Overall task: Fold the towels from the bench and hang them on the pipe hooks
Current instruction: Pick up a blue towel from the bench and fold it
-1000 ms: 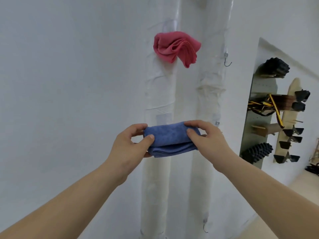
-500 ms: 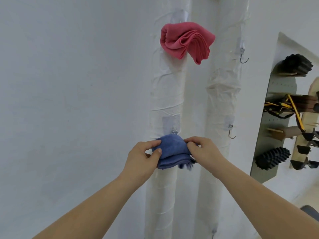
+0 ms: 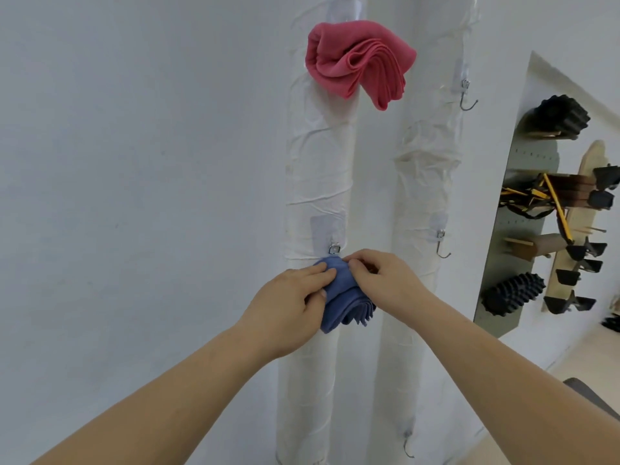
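Left pipe, white, paper-wrapped, upright (image 3: 318, 162): a folded pink cloth towel (image 3: 359, 67) is being carried near its top, bunched and drooping to the right. Lower down, a small metal hook on a clear adhesive pad (image 3: 333, 248) is being shown just above the hands; its curved tip is being hidden by cloth.

Left hand (image 3: 292, 303): its fingers (image 3: 318, 271) are being pressed onto the left side of a folded blue cloth towel (image 3: 342, 297), with the thumb tucked against the fold's left edge. The hold is being read as a pinch.

Folded blue cloth towel: it is being held against the left pipe, its top directly under the hook and touching or nearly touching it. Its long axis is being run downward, slanting a little to the right, with the layered edges fanning out at the lower right.

Right hand (image 3: 385, 280): its fingers (image 3: 355, 263) are being curled closed over the towel's upper right corner, level with the left hand's fingers.

Governing relation: the hook is being placed straight above both sets of fingertips, between them, so the coming move is being judged a short lift of the towel's top fold onto the hook. Neither hand is being judged clearly nearer.

Right pipe, white, wrapped (image 3: 426, 182): two bare metal hooks (image 3: 443, 245) are being left unused on it.
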`<control>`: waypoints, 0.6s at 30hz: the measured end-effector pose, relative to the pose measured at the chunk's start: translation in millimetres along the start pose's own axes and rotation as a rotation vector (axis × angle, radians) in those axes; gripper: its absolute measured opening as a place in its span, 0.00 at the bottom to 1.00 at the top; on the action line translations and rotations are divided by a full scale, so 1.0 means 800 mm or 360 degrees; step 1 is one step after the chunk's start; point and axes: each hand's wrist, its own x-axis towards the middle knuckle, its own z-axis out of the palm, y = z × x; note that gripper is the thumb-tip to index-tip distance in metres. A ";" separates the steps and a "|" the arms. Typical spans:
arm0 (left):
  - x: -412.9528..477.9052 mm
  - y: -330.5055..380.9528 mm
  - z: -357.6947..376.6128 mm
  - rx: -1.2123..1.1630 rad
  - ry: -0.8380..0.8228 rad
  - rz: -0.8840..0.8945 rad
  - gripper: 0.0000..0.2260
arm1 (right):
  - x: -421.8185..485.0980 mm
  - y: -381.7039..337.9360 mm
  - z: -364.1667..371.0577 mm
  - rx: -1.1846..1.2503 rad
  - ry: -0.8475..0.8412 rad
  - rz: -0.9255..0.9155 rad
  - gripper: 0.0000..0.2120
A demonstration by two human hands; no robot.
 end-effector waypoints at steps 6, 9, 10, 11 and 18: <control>-0.007 -0.004 0.016 -0.0214 -0.0031 -0.0076 0.22 | -0.011 0.015 0.014 0.0383 0.0044 0.0141 0.15; -0.006 -0.004 0.017 -0.0364 -0.0003 -0.0134 0.21 | -0.015 0.016 0.019 0.0424 0.0057 0.0186 0.18; -0.005 -0.003 0.016 -0.0367 -0.0017 -0.0136 0.21 | -0.015 0.017 0.019 0.0423 0.0054 0.0200 0.18; -0.004 -0.001 0.012 -0.0362 -0.0040 -0.0131 0.21 | -0.015 0.015 0.017 0.0413 0.0041 0.0216 0.18; 0.001 0.006 -0.028 -0.0265 -0.0014 -0.0144 0.18 | -0.016 -0.007 -0.010 0.0199 0.0180 0.0097 0.10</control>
